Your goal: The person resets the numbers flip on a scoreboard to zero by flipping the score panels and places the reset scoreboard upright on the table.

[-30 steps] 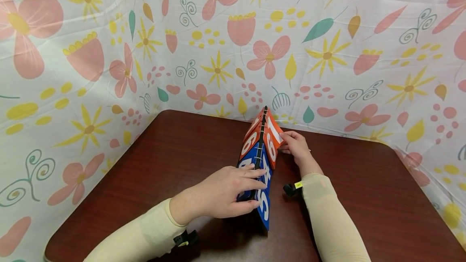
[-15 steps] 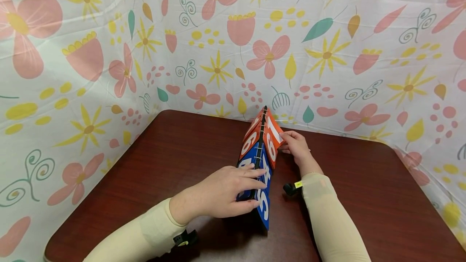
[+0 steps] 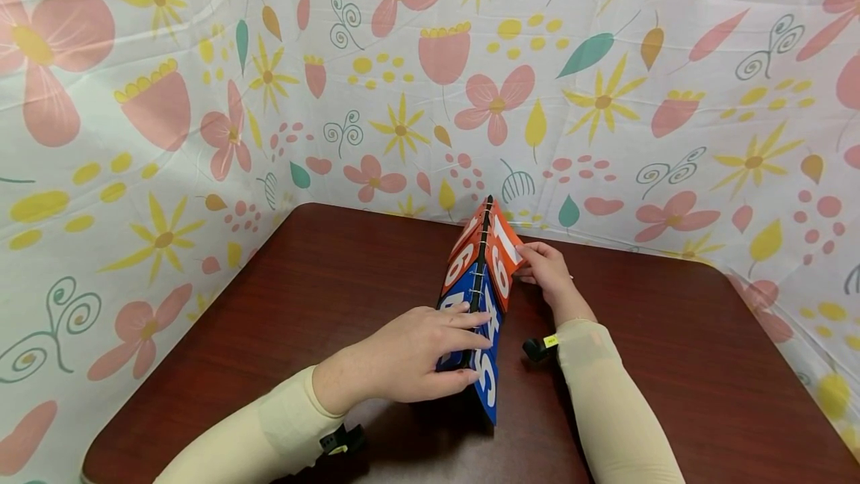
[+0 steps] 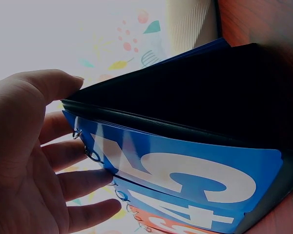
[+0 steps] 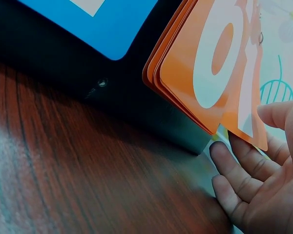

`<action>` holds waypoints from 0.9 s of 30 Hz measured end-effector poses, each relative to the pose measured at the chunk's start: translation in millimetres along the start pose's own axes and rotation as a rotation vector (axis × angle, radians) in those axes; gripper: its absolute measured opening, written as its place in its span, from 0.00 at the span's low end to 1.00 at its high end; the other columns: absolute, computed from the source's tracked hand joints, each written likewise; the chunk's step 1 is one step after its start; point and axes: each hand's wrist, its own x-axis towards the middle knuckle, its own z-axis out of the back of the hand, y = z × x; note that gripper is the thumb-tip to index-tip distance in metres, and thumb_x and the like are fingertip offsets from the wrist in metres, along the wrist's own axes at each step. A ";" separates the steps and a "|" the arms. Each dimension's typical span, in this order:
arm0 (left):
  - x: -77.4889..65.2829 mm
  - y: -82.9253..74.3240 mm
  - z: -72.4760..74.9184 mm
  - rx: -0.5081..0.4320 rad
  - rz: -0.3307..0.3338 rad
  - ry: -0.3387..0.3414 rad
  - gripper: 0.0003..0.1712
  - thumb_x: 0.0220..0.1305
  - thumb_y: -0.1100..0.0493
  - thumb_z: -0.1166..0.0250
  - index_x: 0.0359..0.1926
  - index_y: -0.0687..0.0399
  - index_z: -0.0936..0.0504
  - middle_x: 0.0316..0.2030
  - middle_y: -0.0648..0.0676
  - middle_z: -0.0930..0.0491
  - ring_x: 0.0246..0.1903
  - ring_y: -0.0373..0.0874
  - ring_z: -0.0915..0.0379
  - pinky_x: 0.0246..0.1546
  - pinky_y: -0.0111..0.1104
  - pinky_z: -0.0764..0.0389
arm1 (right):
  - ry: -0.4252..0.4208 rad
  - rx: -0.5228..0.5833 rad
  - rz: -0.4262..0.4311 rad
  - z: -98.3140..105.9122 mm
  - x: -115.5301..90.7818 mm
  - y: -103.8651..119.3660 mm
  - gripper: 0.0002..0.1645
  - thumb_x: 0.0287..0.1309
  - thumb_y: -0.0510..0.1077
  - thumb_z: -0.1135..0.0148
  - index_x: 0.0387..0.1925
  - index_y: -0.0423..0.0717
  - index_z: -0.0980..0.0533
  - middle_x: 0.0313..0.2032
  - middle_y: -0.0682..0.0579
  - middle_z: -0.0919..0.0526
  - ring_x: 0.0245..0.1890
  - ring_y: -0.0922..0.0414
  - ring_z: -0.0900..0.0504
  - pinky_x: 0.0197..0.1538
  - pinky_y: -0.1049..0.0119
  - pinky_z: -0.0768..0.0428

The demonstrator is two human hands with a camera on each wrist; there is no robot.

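A tent-shaped flip scoreboard (image 3: pixel 485 260) with ring-bound number cards stands on the table. Its far cards are red and its near cards blue (image 4: pixel 185 170), with white digits. My left hand (image 3: pixel 413 357) rests over the ridge at the near end, fingers spread across the rings and thumb touching the near top corner. At the far right side, my right hand (image 3: pixel 547 271) pinches the lower edge of the outermost red card (image 5: pixel 251 97), which bears a 1, and holds it slightly away from its neighbour. Part of the left-side cards is hidden behind my left hand.
The dark reddish-brown table (image 3: pixel 336 275) has rounded corners. A floral cloth (image 3: pixel 430 125) hangs behind it and along its left side, close to the table's far edge. Black wrist-camera mounts (image 3: pixel 537 349) sit under both light sleeves.
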 end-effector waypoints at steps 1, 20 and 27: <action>0.0 0.0 0.1 0.001 0.000 0.000 0.24 0.75 0.41 0.44 0.66 0.37 0.20 0.75 0.45 0.33 0.77 0.51 0.39 0.74 0.48 0.32 | -0.003 0.000 0.000 0.0 -0.1 0.2 0.23 0.70 0.60 0.39 0.52 0.47 0.23 0.38 0.58 0.15 0.37 0.54 0.11 0.43 0.64 0.12; 0.0 0.0 -0.2 -0.006 0.005 0.003 0.24 0.75 0.40 0.45 0.66 0.37 0.20 0.76 0.44 0.33 0.76 0.51 0.38 0.73 0.49 0.31 | 0.007 0.004 -0.006 2.0 2.3 -2.6 0.24 0.70 0.61 0.39 0.53 0.47 0.23 0.38 0.57 0.15 0.36 0.55 0.12 0.44 0.64 0.12; -0.1 -0.3 -0.1 0.003 0.009 0.005 0.24 0.75 0.40 0.45 0.66 0.36 0.20 0.76 0.44 0.33 0.76 0.51 0.38 0.73 0.49 0.31 | 0.007 0.006 -0.011 2.5 3.1 -3.1 0.25 0.70 0.61 0.39 0.54 0.46 0.23 0.39 0.58 0.15 0.37 0.55 0.12 0.44 0.64 0.12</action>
